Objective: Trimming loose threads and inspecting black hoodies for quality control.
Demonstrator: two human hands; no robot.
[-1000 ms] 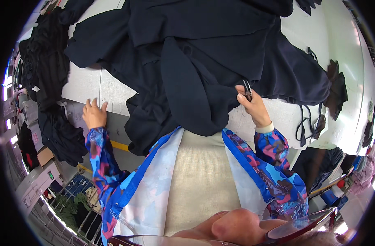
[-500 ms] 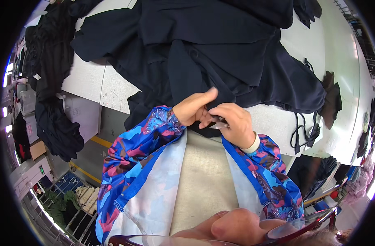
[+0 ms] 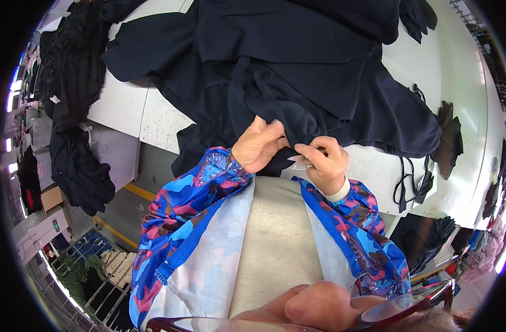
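Observation:
A large dark navy garment (image 3: 286,77) lies heaped on the white table before me, and its near edge falls toward my lap. My left hand (image 3: 259,146) is closed on a fold of this cloth, thumb on top, at the garment's near side. In my right hand (image 3: 327,165) is a small pair of metal thread snips (image 3: 301,163). Their blades stick out on the left of the fist, apart from each other, close to the cloth between both hands. The fingertips of the right hand are close to the cloth; whether they pinch it too, I cannot tell.
More dark garments (image 3: 70,110) hang over the table's left end. Black straps (image 3: 411,185) dangle from the front edge on the right, near a brown-black cloth piece (image 3: 448,141). Below left stands a metal rack (image 3: 95,265) with folded clothes.
My hands have moved slightly apart. The left one now grips a raised fold of the garment, and the snips' blades show more plainly beside the right hand.

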